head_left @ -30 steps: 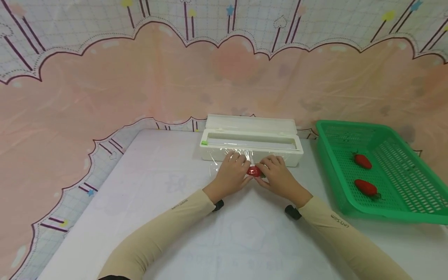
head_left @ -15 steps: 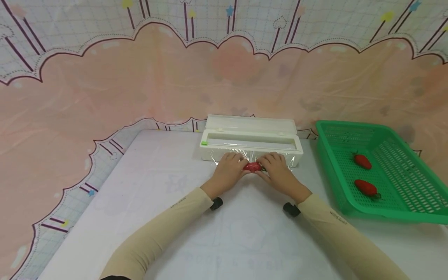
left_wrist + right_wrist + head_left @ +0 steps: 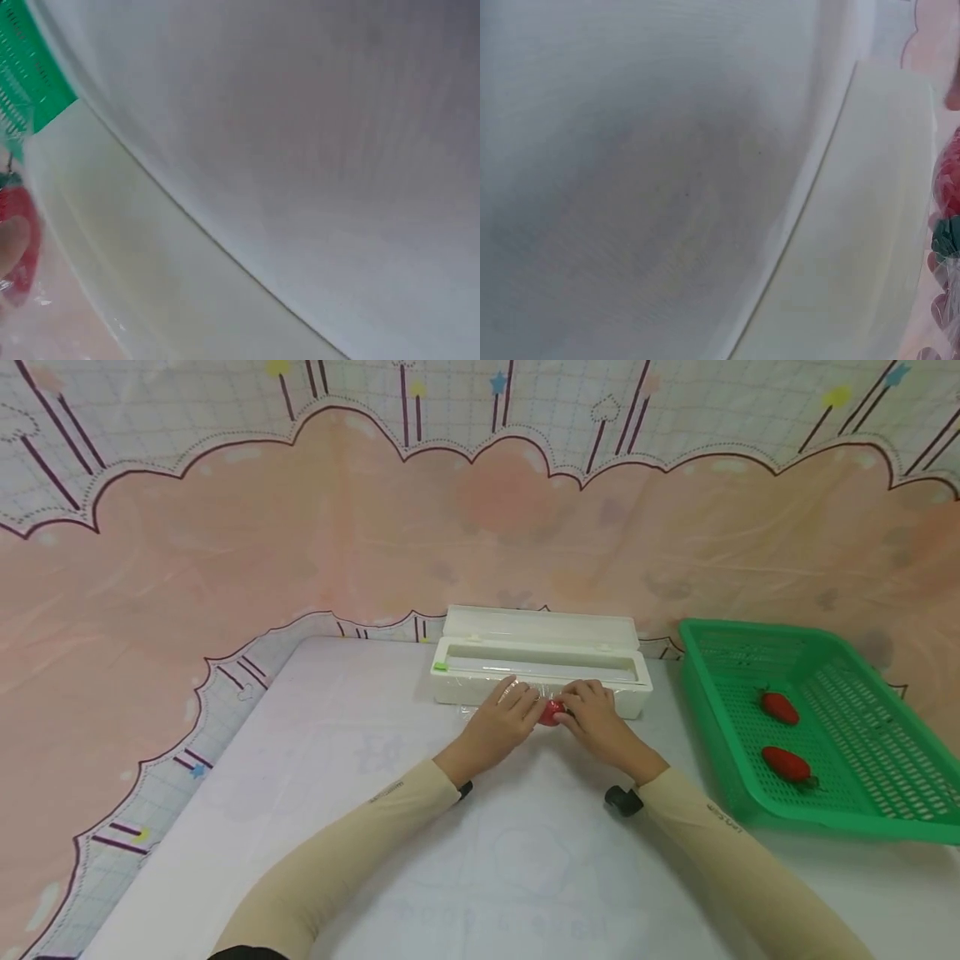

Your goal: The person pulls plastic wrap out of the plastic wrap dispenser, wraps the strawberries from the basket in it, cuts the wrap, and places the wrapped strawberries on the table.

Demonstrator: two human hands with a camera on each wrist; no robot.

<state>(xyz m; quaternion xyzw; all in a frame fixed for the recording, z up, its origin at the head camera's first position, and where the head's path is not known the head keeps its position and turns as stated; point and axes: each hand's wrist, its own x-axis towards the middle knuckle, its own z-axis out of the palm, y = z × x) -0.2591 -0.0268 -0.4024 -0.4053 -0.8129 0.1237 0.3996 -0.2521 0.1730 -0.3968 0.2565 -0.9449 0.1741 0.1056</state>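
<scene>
In the head view, a red strawberry (image 3: 551, 713) in clear cling film sits between the two hands. It is close to the front of a white cling film dispenser (image 3: 630, 700). The left hand (image 3: 495, 731) holds the berry's left side, its fingers reaching over the film toward the box. From the right, the right hand (image 3: 600, 727) pinches the leafy end. A fingertip (image 3: 10, 244) lies on the filmed strawberry (image 3: 22, 277) in the left wrist view. Its red body and green leaves (image 3: 946, 236) show at the right wrist view's edge. The hands partly hide the berry and film.
A green plastic basket (image 3: 720, 777) on the right holds two strawberries (image 3: 786, 764). The dispenser's lid (image 3: 540, 625) stands raised at the back, before a patterned cloth wall (image 3: 480, 552). A white cloth covers the table (image 3: 480, 877).
The strawberry has shifted slightly toward the dispenser and to the right. The left hand has moved right over it, with its fingers more outstretched. The right hand has stayed close by.
</scene>
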